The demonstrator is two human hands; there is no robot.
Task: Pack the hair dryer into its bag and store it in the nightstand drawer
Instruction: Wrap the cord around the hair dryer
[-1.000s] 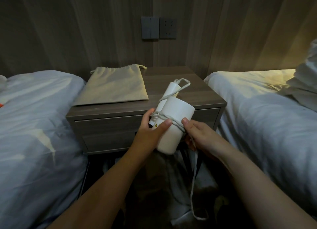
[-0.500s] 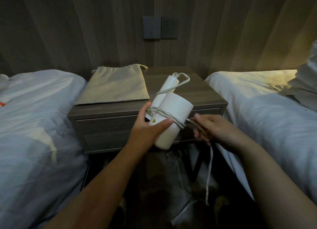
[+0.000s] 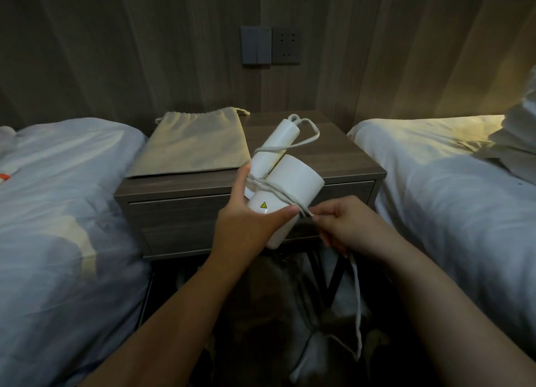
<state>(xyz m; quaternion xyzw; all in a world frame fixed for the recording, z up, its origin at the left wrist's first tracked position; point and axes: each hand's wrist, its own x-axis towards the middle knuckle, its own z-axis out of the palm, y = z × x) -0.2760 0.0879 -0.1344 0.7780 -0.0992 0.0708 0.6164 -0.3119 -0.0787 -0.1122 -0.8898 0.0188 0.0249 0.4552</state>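
In the head view, the white hair dryer (image 3: pixel 293 180) is held in the air at the centre of the frame, in front of the nightstand (image 3: pixel 351 160) and above the floor. Its handle is folded alongside the barrel, so its long axis runs from lower centre up toward the wall, leaning a little right. The left hand (image 3: pixel 246 224) wraps around the barrel from the left, thumb pressed across the front beside a yellow warning sticker. The right hand (image 3: pixel 348 227), just right of the barrel, pinches the white cord (image 3: pixel 357 299); several turns are wound around barrel and handle, and the loose tail hangs from that hand toward the bottom of the frame. The beige drawstring bag (image 3: pixel 191 146) lies flat on the left half of the nightstand top, above and left of both hands, its gathered mouth at the far end by the wall. The left hand is the nearer one to it. The drawer (image 3: pixel 179 212) below appears closed. The winding looks unfinished, so bagging likely waits on the tail.
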